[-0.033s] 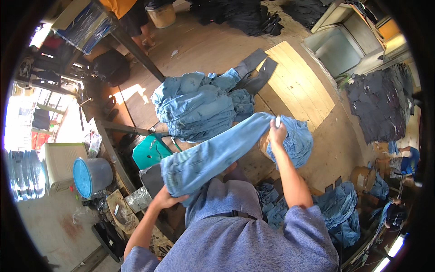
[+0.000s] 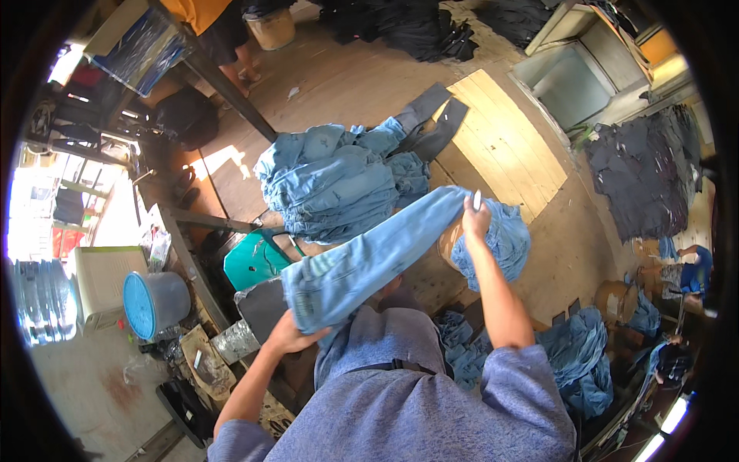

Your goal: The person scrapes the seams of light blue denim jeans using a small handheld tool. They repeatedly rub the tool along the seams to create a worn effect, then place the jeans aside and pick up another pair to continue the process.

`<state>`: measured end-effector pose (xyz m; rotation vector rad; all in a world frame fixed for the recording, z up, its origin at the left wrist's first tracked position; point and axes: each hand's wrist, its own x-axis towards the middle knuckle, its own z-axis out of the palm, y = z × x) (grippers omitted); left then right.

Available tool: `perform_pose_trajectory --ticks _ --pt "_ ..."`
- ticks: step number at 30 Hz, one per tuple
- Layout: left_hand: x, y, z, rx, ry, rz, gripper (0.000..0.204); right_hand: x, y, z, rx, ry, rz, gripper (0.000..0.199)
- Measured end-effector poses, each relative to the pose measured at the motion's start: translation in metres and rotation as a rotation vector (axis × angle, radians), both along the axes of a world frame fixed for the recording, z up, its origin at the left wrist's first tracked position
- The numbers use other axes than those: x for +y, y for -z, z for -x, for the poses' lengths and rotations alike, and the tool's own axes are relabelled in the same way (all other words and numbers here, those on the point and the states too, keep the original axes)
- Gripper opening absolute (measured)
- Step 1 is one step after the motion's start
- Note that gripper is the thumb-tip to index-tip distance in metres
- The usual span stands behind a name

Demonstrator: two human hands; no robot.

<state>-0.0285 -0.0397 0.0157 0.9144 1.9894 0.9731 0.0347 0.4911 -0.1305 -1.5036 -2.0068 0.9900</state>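
A pair of light blue jeans (image 2: 369,258) is stretched slantwise in front of me, its far end up to the right. At the wide near end, my left hand (image 2: 292,335) is closed on the denim. My right hand (image 2: 476,219) pinches the narrow far end. A small white object (image 2: 476,200) sticks up from the right hand's fingers, too small to name. Just beyond the jeans lies a heap of blue denim (image 2: 331,181), with two dark grey legs (image 2: 443,123) reaching out of it. Beside my right wrist is a bundle of blue denim (image 2: 504,242).
To the left are a teal plastic stool (image 2: 254,260), a clear tub with a blue lid (image 2: 146,304) and a wooden post (image 2: 231,88). More denim (image 2: 577,354) lies at my right. Dark garments (image 2: 647,177) are piled farther right. Another person's legs (image 2: 235,61) show at the far left.
My left hand and the near end of the jeans have shifted slightly to the right. My right hand keeps its hold, its fingers turned a little.
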Motion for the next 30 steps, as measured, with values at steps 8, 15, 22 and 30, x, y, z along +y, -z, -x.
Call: perform_pose_trajectory --ticks 8,15,22,30 --pt "0.266 0.025 0.024 -0.713 -0.953 -0.096 0.059 -0.007 -0.098 -0.025 0.032 -0.267 -0.043 0.052" --pt "0.24 0.058 0.035 -1.085 -1.033 -0.569 0.041 -0.171 -0.109 -0.059 0.124 -0.793 -0.319 0.057" --pt "0.165 0.035 0.008 -1.025 -1.163 -0.52 0.036 -0.193 -0.126 -0.077 0.217 -0.85 -0.142 0.047" --pt "0.28 0.062 0.016 -1.541 -1.105 -0.574 0.039 -0.217 -0.096 -0.076 0.123 -0.437 -0.001 0.049"
